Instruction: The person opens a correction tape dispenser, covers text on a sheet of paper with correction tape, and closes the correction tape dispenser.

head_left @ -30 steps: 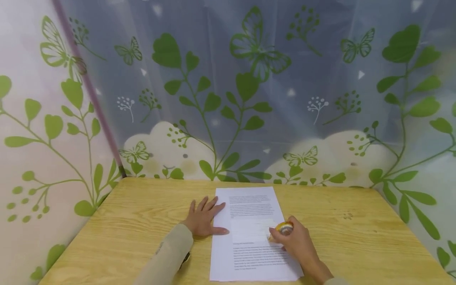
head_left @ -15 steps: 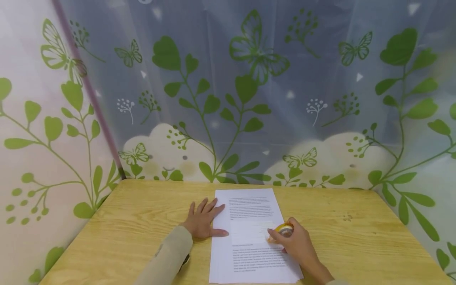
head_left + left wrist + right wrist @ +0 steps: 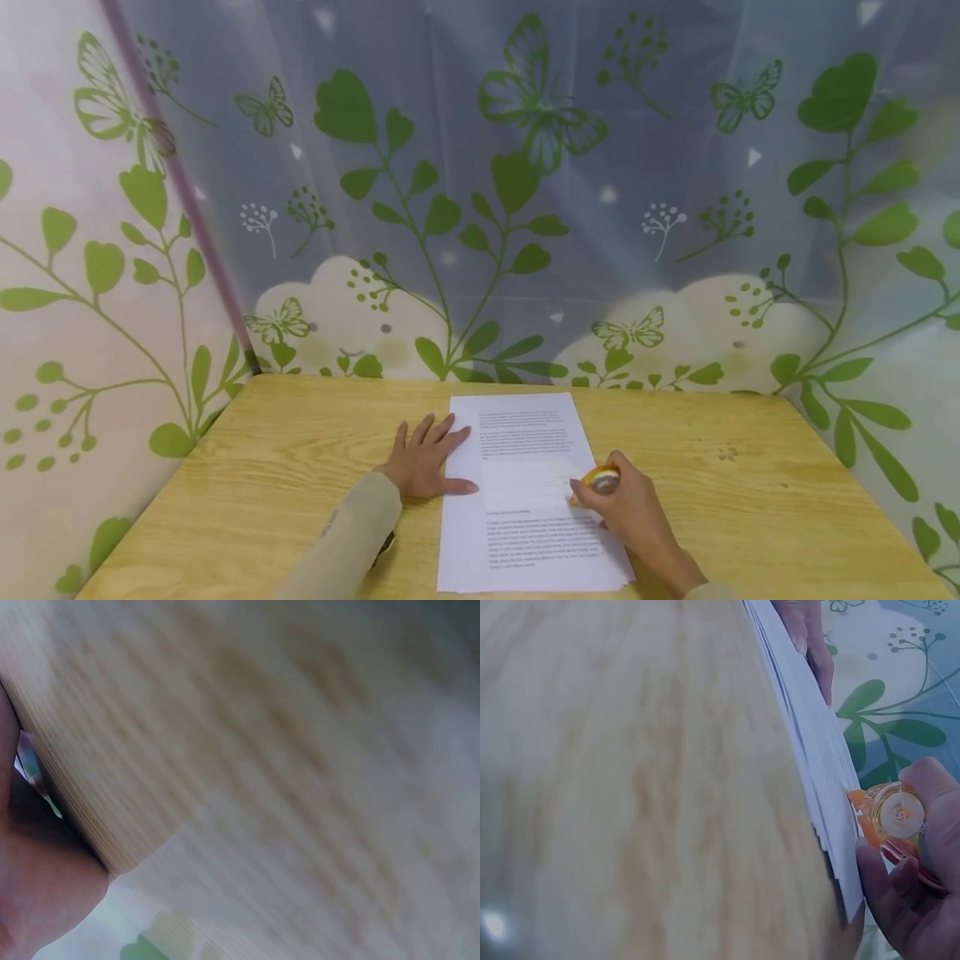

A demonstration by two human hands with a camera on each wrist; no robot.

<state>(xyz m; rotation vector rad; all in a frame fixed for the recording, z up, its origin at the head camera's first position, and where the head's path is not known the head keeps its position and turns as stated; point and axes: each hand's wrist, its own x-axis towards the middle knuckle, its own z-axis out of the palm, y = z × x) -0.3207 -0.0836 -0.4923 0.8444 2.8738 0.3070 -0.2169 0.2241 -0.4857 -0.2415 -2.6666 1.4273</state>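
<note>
Several printed sheets of paper (image 3: 525, 487) lie stacked on the wooden table, with a blank white band between the text blocks of the top sheet. My left hand (image 3: 426, 465) rests spread at the stack's left edge, thumb and fingertips on the paper. With its thumb and fingers, my right hand (image 3: 628, 507) grips an orange, see-through correction tape (image 3: 606, 478) at the right end of the white band. In the right wrist view the round reel of the correction tape (image 3: 900, 814) shows, its orange tip at the paper. The left wrist view shows mostly blurred table.
The wooden table (image 3: 300, 433) spreads to both sides of the stack. Behind it hangs a curtain (image 3: 465, 225) printed with green leaves and butterflies. A dark band peeks out under the left sleeve (image 3: 352, 533).
The right hand has shifted slightly to the right over the paper, with the correction tape in its grip. The left hand stays in place on the sheet. The head view has moved a little.
</note>
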